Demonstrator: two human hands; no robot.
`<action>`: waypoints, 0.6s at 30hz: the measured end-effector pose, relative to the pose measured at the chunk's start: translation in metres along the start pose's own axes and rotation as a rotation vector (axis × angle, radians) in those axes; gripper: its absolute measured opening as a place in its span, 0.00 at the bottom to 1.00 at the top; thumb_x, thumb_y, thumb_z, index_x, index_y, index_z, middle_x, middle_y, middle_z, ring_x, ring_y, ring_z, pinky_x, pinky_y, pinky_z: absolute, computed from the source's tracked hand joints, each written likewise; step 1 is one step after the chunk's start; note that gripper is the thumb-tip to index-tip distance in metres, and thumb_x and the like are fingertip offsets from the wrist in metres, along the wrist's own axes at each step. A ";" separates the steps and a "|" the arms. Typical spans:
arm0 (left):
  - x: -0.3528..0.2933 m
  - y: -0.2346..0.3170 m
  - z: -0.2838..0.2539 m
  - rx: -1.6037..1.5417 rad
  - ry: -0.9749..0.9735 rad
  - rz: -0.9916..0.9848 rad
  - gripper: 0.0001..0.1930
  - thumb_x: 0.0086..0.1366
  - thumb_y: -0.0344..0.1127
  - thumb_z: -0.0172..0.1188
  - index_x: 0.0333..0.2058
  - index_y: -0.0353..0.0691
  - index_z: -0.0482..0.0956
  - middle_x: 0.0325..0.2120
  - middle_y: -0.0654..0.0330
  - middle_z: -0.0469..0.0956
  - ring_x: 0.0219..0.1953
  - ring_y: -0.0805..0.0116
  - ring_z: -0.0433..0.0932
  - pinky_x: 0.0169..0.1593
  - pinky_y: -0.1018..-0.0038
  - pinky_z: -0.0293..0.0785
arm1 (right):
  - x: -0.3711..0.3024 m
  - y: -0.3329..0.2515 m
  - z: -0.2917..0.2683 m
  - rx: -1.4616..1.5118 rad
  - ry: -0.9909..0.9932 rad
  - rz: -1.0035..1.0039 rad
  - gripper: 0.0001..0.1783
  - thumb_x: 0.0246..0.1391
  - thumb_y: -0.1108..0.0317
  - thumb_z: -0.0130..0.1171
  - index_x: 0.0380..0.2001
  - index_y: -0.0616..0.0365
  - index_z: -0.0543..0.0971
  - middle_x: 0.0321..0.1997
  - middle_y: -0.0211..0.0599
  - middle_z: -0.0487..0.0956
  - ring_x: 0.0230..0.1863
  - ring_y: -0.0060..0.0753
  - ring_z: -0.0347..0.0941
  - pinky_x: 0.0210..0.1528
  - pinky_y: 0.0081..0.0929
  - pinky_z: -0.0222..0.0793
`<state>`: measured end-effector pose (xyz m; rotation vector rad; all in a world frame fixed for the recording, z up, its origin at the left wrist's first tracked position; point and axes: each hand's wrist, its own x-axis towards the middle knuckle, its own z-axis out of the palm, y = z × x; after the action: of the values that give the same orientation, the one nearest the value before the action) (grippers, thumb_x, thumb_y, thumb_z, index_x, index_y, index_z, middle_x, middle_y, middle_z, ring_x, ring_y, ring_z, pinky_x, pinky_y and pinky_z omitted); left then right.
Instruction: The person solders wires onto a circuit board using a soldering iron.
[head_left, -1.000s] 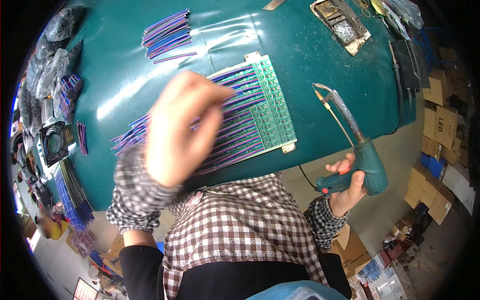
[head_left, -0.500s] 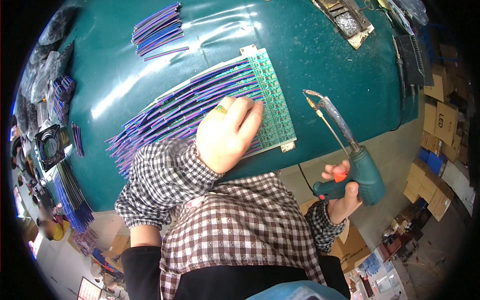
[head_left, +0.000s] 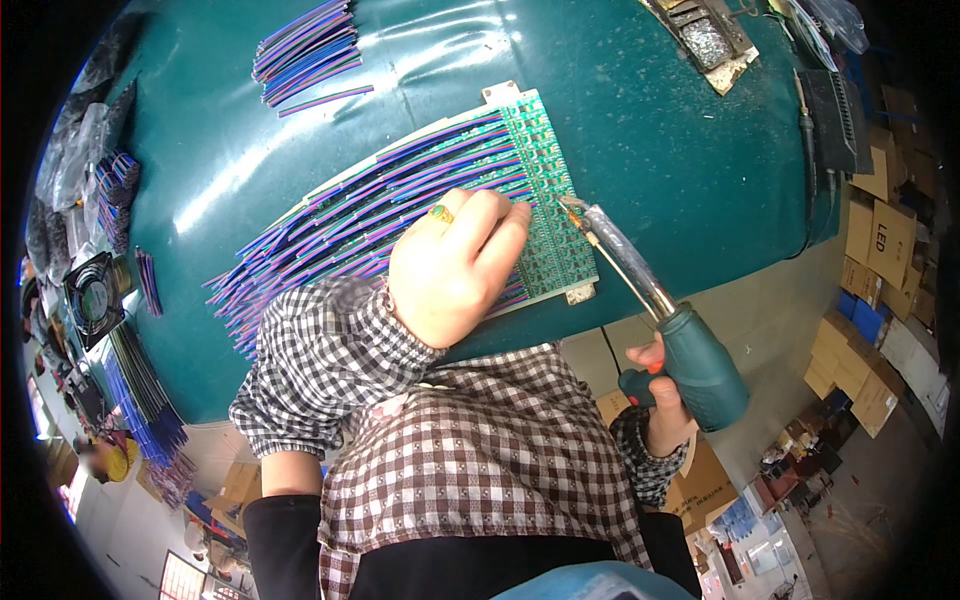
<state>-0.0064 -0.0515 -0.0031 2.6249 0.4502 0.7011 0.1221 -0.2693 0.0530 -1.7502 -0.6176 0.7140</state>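
A green circuit board (head_left: 560,228) lies on the table in front of me, with rows of blue, red and dark ribbon wires (head_left: 350,215) running leftward from it. My left hand (head_left: 455,265), a ring on one finger, rests over the wires with its fingers curled together at their board ends. Its fingertips are partly hidden, pressed on a wire. In my right hand (head_left: 665,395) is a green soldering gun (head_left: 705,365) with a red trigger. The gun's metal tip and thin feed tube point at the right edge of the board, close to it.
A bundle of cut ribbon wires (head_left: 308,50) lies at the far side of the green table (head_left: 200,200). A soldering stand with a tray (head_left: 705,45) sits at the far right. A small black fan (head_left: 94,298) and more wires are at the left. Cardboard boxes (head_left: 875,240) stand beyond the right edge.
My right hand has brought the soldering gun leftward, so its tip is now at the board's right edge. My left hand has stayed almost in place on the wires.
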 end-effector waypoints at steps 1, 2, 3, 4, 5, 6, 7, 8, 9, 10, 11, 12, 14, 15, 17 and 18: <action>0.000 -0.001 0.000 -0.005 0.010 0.005 0.15 0.46 0.28 0.58 0.35 0.33 0.76 0.28 0.59 0.70 0.28 0.65 0.72 0.29 0.74 0.71 | 0.001 -0.001 0.001 -0.032 -0.022 -0.017 0.31 0.52 0.54 0.61 0.47 0.75 0.71 0.34 0.44 0.76 0.33 0.38 0.75 0.37 0.33 0.74; 0.000 -0.001 0.000 -0.008 0.010 0.004 0.15 0.46 0.28 0.58 0.35 0.33 0.76 0.28 0.59 0.70 0.28 0.65 0.72 0.29 0.74 0.71 | 0.001 0.000 0.001 -0.034 -0.022 -0.015 0.31 0.52 0.54 0.61 0.47 0.75 0.71 0.34 0.44 0.76 0.33 0.38 0.75 0.37 0.33 0.74; 0.000 -0.001 0.000 -0.014 0.003 0.000 0.15 0.45 0.28 0.58 0.35 0.34 0.76 0.28 0.59 0.70 0.28 0.65 0.72 0.29 0.74 0.71 | 0.002 -0.001 0.001 -0.032 -0.036 -0.008 0.31 0.52 0.54 0.61 0.46 0.75 0.71 0.33 0.43 0.76 0.33 0.37 0.75 0.39 0.33 0.74; 0.000 -0.002 0.000 -0.019 -0.005 -0.003 0.15 0.45 0.29 0.57 0.35 0.34 0.76 0.27 0.59 0.69 0.28 0.65 0.71 0.29 0.74 0.71 | 0.003 -0.001 0.001 -0.030 -0.049 0.000 0.30 0.52 0.54 0.61 0.45 0.74 0.72 0.33 0.42 0.76 0.33 0.37 0.74 0.40 0.34 0.74; 0.000 -0.001 -0.001 -0.021 -0.005 -0.005 0.15 0.45 0.29 0.57 0.35 0.34 0.76 0.27 0.59 0.69 0.28 0.65 0.71 0.29 0.74 0.71 | 0.004 -0.001 0.001 -0.032 -0.050 0.002 0.30 0.52 0.54 0.61 0.45 0.74 0.72 0.33 0.42 0.76 0.33 0.37 0.74 0.40 0.34 0.74; 0.001 0.000 -0.003 -0.045 -0.019 -0.032 0.15 0.45 0.25 0.60 0.35 0.33 0.77 0.28 0.59 0.71 0.27 0.64 0.72 0.29 0.73 0.71 | 0.005 -0.001 0.000 -0.068 -0.070 0.000 0.30 0.52 0.54 0.61 0.44 0.74 0.72 0.33 0.42 0.76 0.33 0.37 0.74 0.41 0.34 0.73; 0.002 0.001 -0.005 -0.068 -0.032 -0.059 0.15 0.45 0.21 0.62 0.35 0.33 0.79 0.29 0.59 0.73 0.27 0.64 0.73 0.30 0.73 0.71 | 0.006 -0.001 -0.001 -0.104 -0.089 -0.001 0.29 0.52 0.54 0.62 0.43 0.74 0.72 0.32 0.42 0.76 0.33 0.36 0.75 0.41 0.35 0.73; 0.002 0.001 -0.005 -0.068 -0.032 -0.062 0.15 0.45 0.21 0.62 0.35 0.33 0.79 0.29 0.59 0.73 0.27 0.64 0.73 0.30 0.73 0.71 | 0.006 -0.001 -0.001 -0.104 -0.091 0.000 0.29 0.52 0.54 0.62 0.43 0.74 0.72 0.32 0.42 0.76 0.33 0.36 0.75 0.41 0.35 0.73; 0.001 0.001 -0.004 -0.075 -0.029 -0.063 0.15 0.45 0.21 0.62 0.35 0.33 0.79 0.28 0.59 0.73 0.27 0.64 0.73 0.30 0.72 0.71 | 0.006 0.001 -0.001 -0.074 -0.056 0.006 0.27 0.46 0.60 0.68 0.41 0.71 0.74 0.32 0.41 0.79 0.34 0.33 0.77 0.41 0.31 0.74; 0.001 0.000 -0.003 -0.082 -0.025 -0.065 0.15 0.45 0.21 0.62 0.35 0.33 0.79 0.28 0.59 0.73 0.27 0.64 0.73 0.30 0.72 0.71 | 0.006 0.003 -0.001 -0.043 -0.021 0.011 0.26 0.39 0.66 0.74 0.40 0.68 0.75 0.31 0.40 0.81 0.34 0.29 0.78 0.40 0.27 0.75; 0.002 0.000 -0.003 -0.084 -0.024 -0.065 0.15 0.45 0.21 0.62 0.35 0.33 0.79 0.28 0.59 0.73 0.27 0.64 0.73 0.30 0.72 0.71 | 0.005 0.006 -0.001 -0.045 -0.020 0.012 0.26 0.39 0.66 0.74 0.40 0.68 0.75 0.31 0.40 0.81 0.34 0.29 0.78 0.40 0.27 0.75; 0.002 0.001 -0.004 -0.086 -0.026 -0.067 0.15 0.45 0.21 0.62 0.35 0.33 0.79 0.28 0.59 0.73 0.27 0.64 0.73 0.30 0.72 0.71 | 0.004 0.008 -0.002 -0.048 -0.022 0.013 0.27 0.39 0.66 0.74 0.40 0.69 0.75 0.31 0.40 0.82 0.34 0.29 0.79 0.40 0.26 0.75; 0.002 0.001 -0.005 -0.089 -0.027 -0.070 0.14 0.45 0.21 0.62 0.35 0.33 0.79 0.28 0.59 0.73 0.27 0.64 0.73 0.30 0.72 0.71 | 0.003 0.007 -0.002 -0.052 -0.024 0.014 0.27 0.38 0.66 0.75 0.40 0.69 0.74 0.31 0.40 0.82 0.34 0.28 0.79 0.40 0.25 0.75; 0.002 0.001 -0.005 -0.092 -0.029 -0.071 0.14 0.45 0.21 0.62 0.35 0.33 0.79 0.28 0.59 0.73 0.27 0.64 0.73 0.30 0.72 0.71 | 0.003 0.006 -0.002 -0.052 -0.019 0.038 0.27 0.38 0.66 0.75 0.40 0.68 0.75 0.31 0.39 0.82 0.34 0.28 0.79 0.40 0.25 0.75; 0.003 0.001 -0.005 -0.097 -0.033 -0.073 0.14 0.46 0.21 0.62 0.35 0.33 0.79 0.28 0.59 0.73 0.27 0.64 0.73 0.30 0.72 0.70 | 0.004 0.007 -0.002 -0.052 -0.013 0.063 0.28 0.38 0.65 0.75 0.40 0.68 0.75 0.31 0.39 0.82 0.34 0.27 0.79 0.40 0.24 0.75; 0.003 0.001 -0.005 -0.100 -0.036 -0.074 0.14 0.46 0.21 0.62 0.36 0.33 0.79 0.28 0.59 0.73 0.27 0.63 0.73 0.30 0.72 0.70 | 0.004 0.009 -0.003 -0.080 -0.025 0.044 0.28 0.37 0.65 0.75 0.40 0.68 0.75 0.31 0.39 0.82 0.34 0.27 0.79 0.40 0.24 0.75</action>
<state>-0.0067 -0.0495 0.0027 2.5098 0.4869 0.6351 0.1274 -0.2713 0.0449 -1.8361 -0.6337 0.7519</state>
